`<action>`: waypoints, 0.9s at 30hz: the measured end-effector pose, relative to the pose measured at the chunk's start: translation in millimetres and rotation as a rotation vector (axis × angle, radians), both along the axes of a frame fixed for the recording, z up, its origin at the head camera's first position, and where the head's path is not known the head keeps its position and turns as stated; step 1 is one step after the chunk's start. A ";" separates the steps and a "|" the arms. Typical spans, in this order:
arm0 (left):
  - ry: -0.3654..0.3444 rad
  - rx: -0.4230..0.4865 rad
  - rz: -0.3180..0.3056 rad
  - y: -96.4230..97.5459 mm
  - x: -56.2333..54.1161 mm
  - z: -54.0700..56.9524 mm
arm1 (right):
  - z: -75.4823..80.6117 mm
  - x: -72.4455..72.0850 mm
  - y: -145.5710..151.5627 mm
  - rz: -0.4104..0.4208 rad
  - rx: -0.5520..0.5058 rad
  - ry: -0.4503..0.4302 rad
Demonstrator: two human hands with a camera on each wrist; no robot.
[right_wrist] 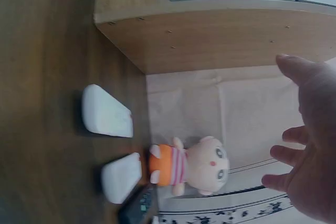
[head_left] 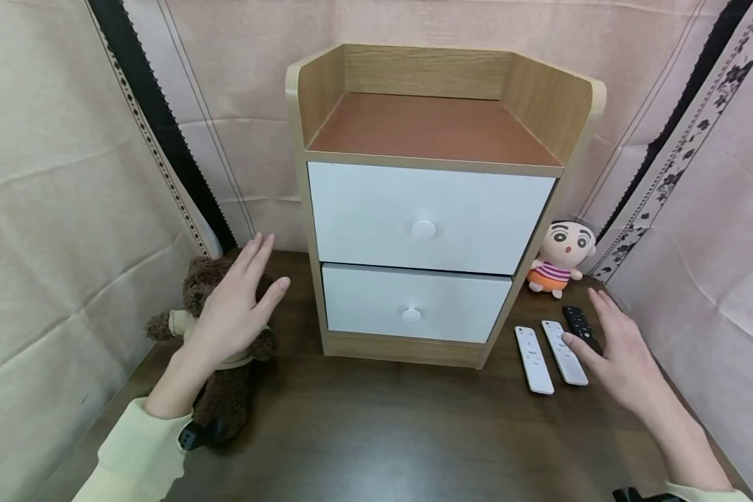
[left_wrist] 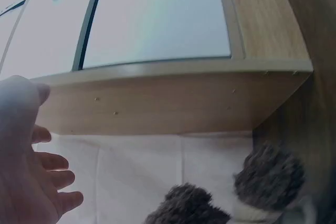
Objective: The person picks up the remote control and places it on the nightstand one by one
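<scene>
My left hand (head_left: 235, 307) is held in the air over a brown teddy bear (head_left: 226, 397), its fingers extended and nothing in them. In the left wrist view the bear's fuzzy parts (left_wrist: 270, 177) show below the cabinet's side. On the right, my right hand (head_left: 621, 352) hovers with spread fingers near two white remotes (head_left: 534, 360) (head_left: 565, 353) and a black remote (head_left: 580, 328), holding none of them. A small cabinet (head_left: 401, 352) with two white drawers stands between the hands. Its upper drawer (head_left: 376, 209) looks closed; the lower drawer (head_left: 364, 300) seems to stand out slightly.
A plush doll (head_left: 555, 258) in a striped top and orange shorts sits beside the cabinet's right side. The cabinet's brown top shelf (head_left: 427, 125) has raised wooden sides. Pale cloth walls (head_left: 100, 174) enclose the dark wooden table (head_left: 376, 425).
</scene>
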State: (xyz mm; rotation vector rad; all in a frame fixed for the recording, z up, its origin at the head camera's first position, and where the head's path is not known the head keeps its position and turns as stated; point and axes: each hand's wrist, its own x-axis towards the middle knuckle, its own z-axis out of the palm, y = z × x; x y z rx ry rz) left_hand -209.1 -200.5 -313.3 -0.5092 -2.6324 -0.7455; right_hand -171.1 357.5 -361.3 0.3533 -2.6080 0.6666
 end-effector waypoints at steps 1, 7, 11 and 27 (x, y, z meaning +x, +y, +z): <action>-0.004 0.035 -0.006 1.6 1.0 -2.7 | -2.9 1.2 -0.7 0.000 -0.026 0.014; 0.021 0.238 -0.067 7.4 -1.0 -23.7 | -17.6 11.2 -7.3 -0.088 -0.120 0.006; -0.002 0.357 -0.114 10.4 -4.4 -40.0 | -27.6 14.2 -10.8 -0.118 -0.197 -0.011; -0.162 0.532 -0.235 35.7 -15.7 -105.1 | -75.4 22.6 -17.3 -0.168 -0.352 -0.196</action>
